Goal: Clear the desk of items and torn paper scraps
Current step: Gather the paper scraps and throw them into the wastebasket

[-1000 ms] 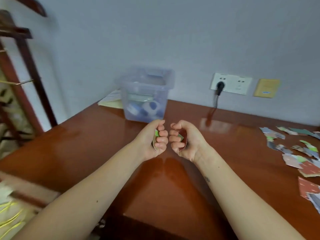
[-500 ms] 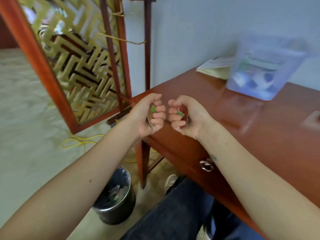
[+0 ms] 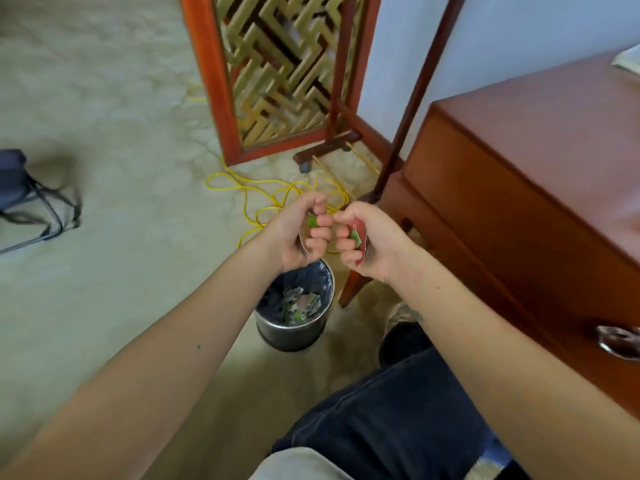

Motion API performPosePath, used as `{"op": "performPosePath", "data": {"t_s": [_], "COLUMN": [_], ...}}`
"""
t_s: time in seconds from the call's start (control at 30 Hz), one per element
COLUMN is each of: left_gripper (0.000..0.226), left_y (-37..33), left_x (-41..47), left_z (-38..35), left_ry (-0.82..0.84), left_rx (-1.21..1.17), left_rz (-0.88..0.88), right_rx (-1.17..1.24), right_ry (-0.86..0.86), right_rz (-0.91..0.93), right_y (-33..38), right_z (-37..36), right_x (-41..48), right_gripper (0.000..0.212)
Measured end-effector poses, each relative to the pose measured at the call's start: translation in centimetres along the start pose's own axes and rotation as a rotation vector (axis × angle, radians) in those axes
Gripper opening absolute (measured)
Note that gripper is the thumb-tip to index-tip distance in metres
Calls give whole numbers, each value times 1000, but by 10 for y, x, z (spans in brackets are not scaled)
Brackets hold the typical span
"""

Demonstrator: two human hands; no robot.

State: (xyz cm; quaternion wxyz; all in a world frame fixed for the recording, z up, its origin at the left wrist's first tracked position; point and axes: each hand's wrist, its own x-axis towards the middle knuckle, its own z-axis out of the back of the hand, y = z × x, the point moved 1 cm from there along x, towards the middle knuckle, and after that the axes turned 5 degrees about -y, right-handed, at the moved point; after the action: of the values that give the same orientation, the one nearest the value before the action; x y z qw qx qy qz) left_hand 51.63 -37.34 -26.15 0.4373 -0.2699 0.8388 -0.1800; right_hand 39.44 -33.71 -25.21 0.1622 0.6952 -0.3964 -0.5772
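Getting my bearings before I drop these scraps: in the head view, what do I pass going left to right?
Dark bag → left hand gripping paper scraps → right hand gripping more → desk.

Soft, even light keeps the pale floor bright, with a faint shadow beside the dark bag and a pinkish glare on the desk top at the right edge. The wide lens bows the posts of the wooden screen and stretches the forearms, while the bag and the drawer handle smear near the borders. Focus is best in the middle, where the left hand and right hand grip paper scraps whose green and red read clearly; the bin below is softer.
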Motion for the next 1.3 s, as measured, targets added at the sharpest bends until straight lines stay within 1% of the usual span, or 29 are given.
{"op": "performPosePath", "data": {"t_s": [0.1,0.23,0.33,0.4,0.47,0.5,0.53,0.6,0.67,0.7,0.73,0.8,0.87,0.93,1.03,1.1,1.2,1.3], "left_gripper": [35,31,27,26,27,29,35,50,68,72,72,69,63,52,28,13,9,11], "left_y": [20,44,55,60,65,67,69,71,73,72,69,66,65,64,59,49,30,13], "left_x": [26,59,76,86,96,101,105,111,114,113,112,109,109,107,99,88,65,35], "left_z": [38,80,99,109,120,123,126,130,134,133,130,123,119,113,95,75,39,3], "left_ry": [-72,-111,-196,-271,-316,-332,-346,-377,-425,-445,-456,-477,-508,-523,-531,-520,-462,-351], "left_rx": [-66,-155,-159,-173,-198,-209,-209,-175,-124,-97,-76,-33,25,102,134,147,231,298], "left_rz": [75,168,179,193,209,217,225,230,219,214,211,212,205,163,47,-36,-192,-347], "right_rx": [6,16,33,80,135,159,177,161,104,78,63,46,19,-23,-91,-114,-123,-107], "right_ry": [-7,-47,-109,-147,-195,-209,-197,-149,-175,-196,-214,-229,-255,-278,-302,-320,-358,-391], "right_rz": [-123,-235,-287,-310,-329,-338,-347,-397,-423,-425,-416,-393,-368,-303,-164,-46,156,329], "right_y": [-33,-64,-80,-88,-93,-95,-96,-92,-88,-86,-85,-87,-91,-92,-83,-71,-47,-20], "right_z": [-2,-5,-6,-5,-4,-2,-1,-1,1,4,6,9,11,14,13,10,6,4], "right_x": [39,76,101,114,124,128,130,127,125,125,124,127,129,127,112,95,62,22], "right_gripper": [14,20,22,17,23,26,24,23,29,40,49,55,52,44,22,12,12,14]}}
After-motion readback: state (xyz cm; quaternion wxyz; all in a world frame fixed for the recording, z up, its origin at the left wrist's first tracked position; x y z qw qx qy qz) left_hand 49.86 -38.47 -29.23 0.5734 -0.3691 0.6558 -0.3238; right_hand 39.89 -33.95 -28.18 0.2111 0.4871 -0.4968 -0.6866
